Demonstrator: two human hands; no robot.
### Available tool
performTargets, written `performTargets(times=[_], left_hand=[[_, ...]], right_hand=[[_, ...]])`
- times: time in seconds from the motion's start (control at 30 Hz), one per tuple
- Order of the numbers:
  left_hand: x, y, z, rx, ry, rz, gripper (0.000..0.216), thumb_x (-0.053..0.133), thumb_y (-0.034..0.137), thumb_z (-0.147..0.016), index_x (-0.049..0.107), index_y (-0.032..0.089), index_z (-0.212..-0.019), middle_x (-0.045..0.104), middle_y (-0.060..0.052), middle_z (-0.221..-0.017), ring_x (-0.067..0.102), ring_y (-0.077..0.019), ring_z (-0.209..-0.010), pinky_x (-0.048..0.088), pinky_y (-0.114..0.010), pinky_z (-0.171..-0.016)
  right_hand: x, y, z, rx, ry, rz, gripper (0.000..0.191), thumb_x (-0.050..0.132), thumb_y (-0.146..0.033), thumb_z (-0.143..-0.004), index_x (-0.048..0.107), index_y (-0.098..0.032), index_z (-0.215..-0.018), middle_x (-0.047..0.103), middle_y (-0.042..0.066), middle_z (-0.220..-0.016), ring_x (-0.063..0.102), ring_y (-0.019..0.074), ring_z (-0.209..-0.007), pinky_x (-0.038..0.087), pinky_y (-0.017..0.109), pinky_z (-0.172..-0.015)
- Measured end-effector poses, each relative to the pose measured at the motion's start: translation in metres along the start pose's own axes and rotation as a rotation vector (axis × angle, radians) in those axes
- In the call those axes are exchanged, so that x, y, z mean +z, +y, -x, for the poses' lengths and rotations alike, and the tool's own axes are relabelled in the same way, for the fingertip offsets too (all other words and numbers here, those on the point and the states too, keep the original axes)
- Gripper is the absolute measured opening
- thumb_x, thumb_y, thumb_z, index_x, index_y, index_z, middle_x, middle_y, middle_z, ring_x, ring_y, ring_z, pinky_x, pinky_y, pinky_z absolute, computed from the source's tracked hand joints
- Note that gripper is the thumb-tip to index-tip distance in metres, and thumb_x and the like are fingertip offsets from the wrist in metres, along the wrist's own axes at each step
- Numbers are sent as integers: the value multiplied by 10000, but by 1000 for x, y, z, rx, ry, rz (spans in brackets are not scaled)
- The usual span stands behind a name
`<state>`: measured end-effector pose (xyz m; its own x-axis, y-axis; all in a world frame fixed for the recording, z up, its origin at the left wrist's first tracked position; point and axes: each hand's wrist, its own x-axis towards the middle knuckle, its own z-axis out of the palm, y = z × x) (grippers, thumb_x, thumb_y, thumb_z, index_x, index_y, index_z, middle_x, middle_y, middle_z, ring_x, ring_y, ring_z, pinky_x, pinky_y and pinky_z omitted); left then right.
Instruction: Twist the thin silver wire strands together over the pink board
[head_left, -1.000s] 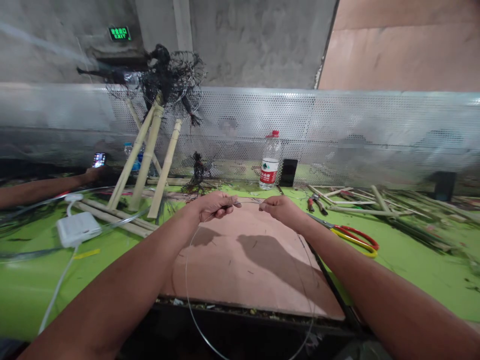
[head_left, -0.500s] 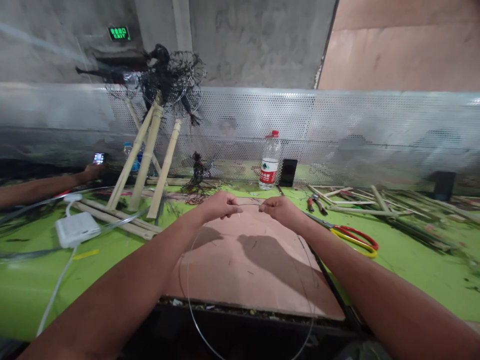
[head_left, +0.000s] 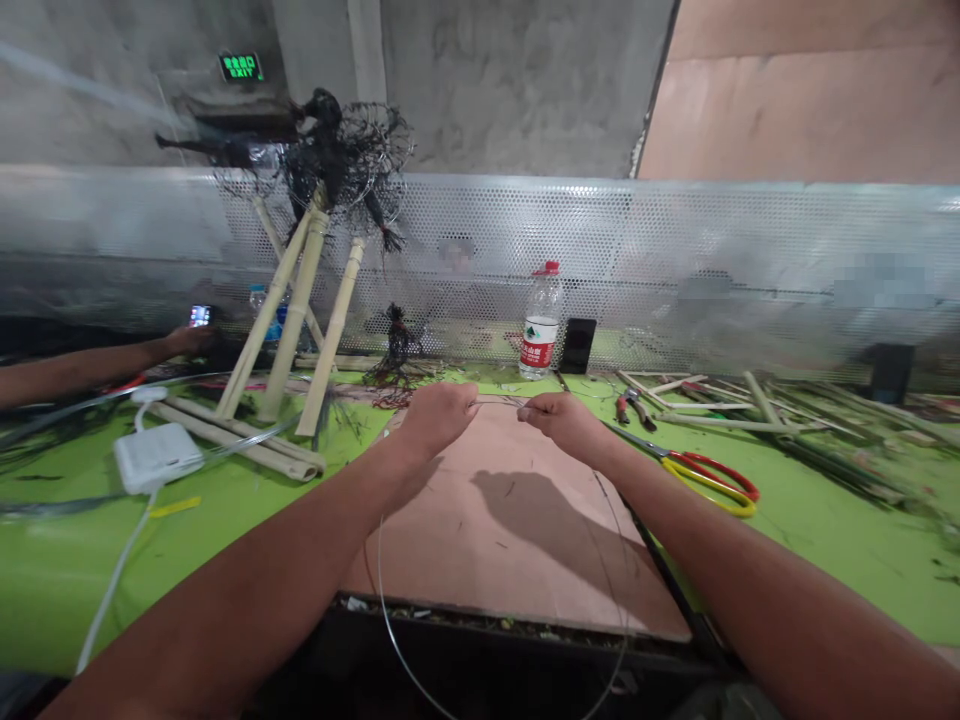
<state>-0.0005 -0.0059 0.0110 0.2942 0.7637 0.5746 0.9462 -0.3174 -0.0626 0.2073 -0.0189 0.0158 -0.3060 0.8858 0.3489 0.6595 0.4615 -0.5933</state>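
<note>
Between my hands runs a short stretch of thin metal wire, and the rest of the wire (head_left: 388,622) hangs in a wide loop over the near board edge. My left hand (head_left: 442,412) is closed on one part, knuckles up, its fingertips mostly hidden. A hand's width to the right, my right hand (head_left: 551,414) pinches the wire between thumb and forefinger. Both hands are above the far part of a brown board (head_left: 480,560) that lies on the green table (head_left: 60,570).
Scissors (head_left: 709,480) and pliers (head_left: 634,408) lie to the right, near bamboo strips (head_left: 735,422). A water bottle (head_left: 540,325) and a phone (head_left: 577,346) stand behind. At left are a white adapter (head_left: 159,458), bamboo poles (head_left: 296,310) and another person's hand (head_left: 187,342) with a phone.
My left hand has rolled over, so its back now faces up and its fingertips are turned out of sight. My right hand stays nearly still, still pinching the wire.
</note>
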Motion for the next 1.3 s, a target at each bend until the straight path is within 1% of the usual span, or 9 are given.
performTargets(times=[0.1, 0.27, 0.43, 0.73, 0.87, 0.97, 1.13, 1.2, 1.3], left_hand=[[-1, 0, -1, -26, -8, 191, 273, 523, 428, -758, 635, 191, -831, 640, -54, -716, 574, -183, -715, 357, -257, -612], [-4, -13, -5, -167, -366, 1004, 533, 593, 483, -696, 524, 163, -1117, 655, -49, -701, 566, -134, -564, 396, -236, -534], [-9, -27, -7, -339, -545, 1487, 444, 591, 449, -726, 542, 137, -1038, 653, -130, -953, 601, -115, -669, 433, -228, -590], [-4, -32, -10, -401, -638, 1471, 410, 620, 413, -707, 581, 129, -1001, 654, -138, -981, 407, -11, -418, 270, -155, -382], [-8, -32, -10, -342, -662, 1476, 428, 610, 350, -725, 548, 146, -1096, 641, -139, -1027, 232, 9, -355, 147, -168, -332], [-8, -30, -9, -324, -610, 1476, 501, 615, 292, -725, 478, 189, -1196, 629, -115, -1069, 240, 5, -360, 168, -171, -341], [-4, -27, -8, -295, -497, 1488, 572, 633, 293, -716, 430, 219, -1246, 627, -105, -1074, 574, -67, -657, 366, -168, -529], [-3, -26, -8, -283, -469, 1496, 588, 651, 289, -702, 435, 215, -1243, 629, -111, -1065, 601, -126, -849, 408, -204, -637], [-2, -25, -8, -261, -398, 1499, 605, 669, 259, -685, 440, 178, -1239, 641, -126, -1019, 602, -157, -899, 429, -245, -709]], right_hand=[[-2, 0, 0, 5, 13, 5, 343, 466, -456, -741, 440, -169, -557, 301, -35, -521, 282, 89, -499, 199, 230, -457], [-3, 0, -1, 19, 4, 4, 359, 476, -471, -734, 417, -170, -547, 280, -38, -518, 267, 85, -488, 194, 235, -455], [-4, 2, -2, 8, 17, 6, 399, 465, -502, -736, 367, -175, -530, 257, -40, -511, 248, 81, -480, 183, 238, -453], [-3, 6, -2, -1, 4, 9, 379, 461, -485, -747, 390, -171, -546, 272, -40, -514, 262, 82, -486, 189, 227, -451], [-1, 6, -3, 1, 7, -1, 381, 462, -487, -746, 386, -171, -547, 276, -41, -513, 257, 80, -485, 186, 229, -456], [-2, 5, -2, -5, 13, -7, 381, 462, -488, -746, 395, -169, -549, 288, -38, -513, 268, 82, -487, 190, 229, -456], [-3, 2, -1, 10, 14, -13, 379, 463, -483, -743, 380, -172, -542, 280, -39, -509, 255, 78, -475, 181, 228, -448], [-3, 2, -1, 3, 8, -16, 382, 459, -485, -743, 381, -172, -539, 277, -39, -510, 252, 79, -476, 179, 230, -450], [-3, 4, -2, -10, 13, -15, 388, 460, -490, -743, 382, -172, -536, 271, -39, -511, 255, 81, -483, 183, 233, -457]])
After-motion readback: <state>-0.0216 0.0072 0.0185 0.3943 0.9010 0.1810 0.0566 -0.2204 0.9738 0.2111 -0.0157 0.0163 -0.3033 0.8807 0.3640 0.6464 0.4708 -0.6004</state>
